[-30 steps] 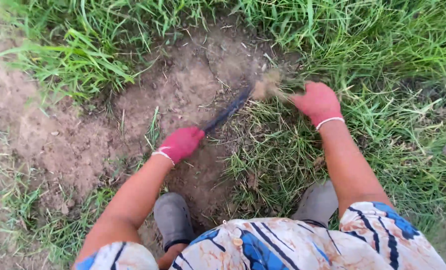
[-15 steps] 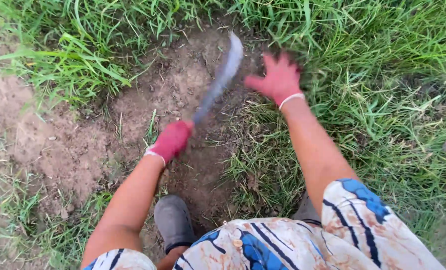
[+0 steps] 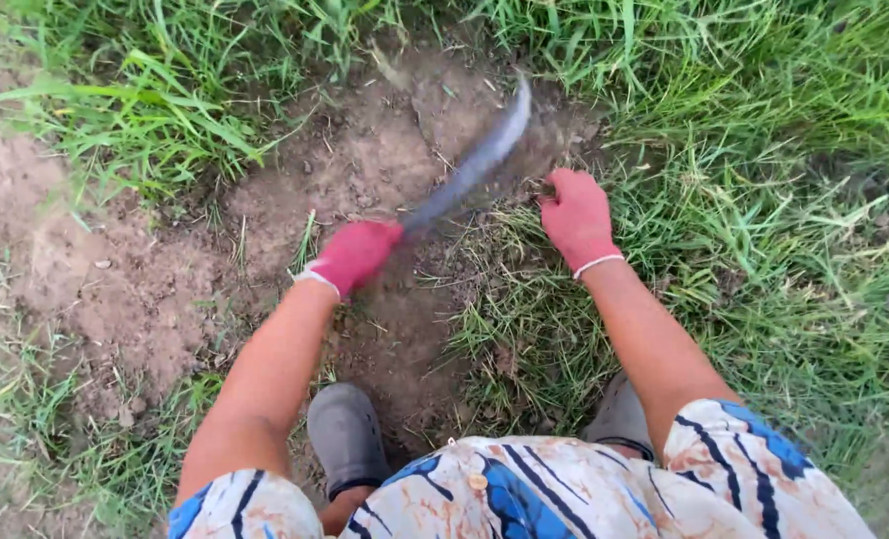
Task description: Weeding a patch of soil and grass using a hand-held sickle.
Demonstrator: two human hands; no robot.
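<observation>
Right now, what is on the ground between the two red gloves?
In the head view, the curved blade slants up from the left hand, over bare dirt. Trampled grass lies beside the right hand.

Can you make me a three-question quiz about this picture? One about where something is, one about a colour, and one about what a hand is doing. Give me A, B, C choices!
1. Where is the right hand?
A. On the grass beside the bare dirt
B. On a shoe
C. Up in the air over the person's head

2. What colour are the gloves?
A. Blue
B. Red
C. Yellow

3. What is the left hand doing?
A. Lying flat and empty on the dirt
B. Gripping the handle of a curved blade
C. Holding a bucket

Answers:
1. A, since the gloved right hand presses down on the grass at the edge of the dirt patch.
2. B, since both hands wear red gloves with pale cuffs.
3. B, since the left hand is closed around the handle and the blurred blade sticks out above the dirt.
</observation>
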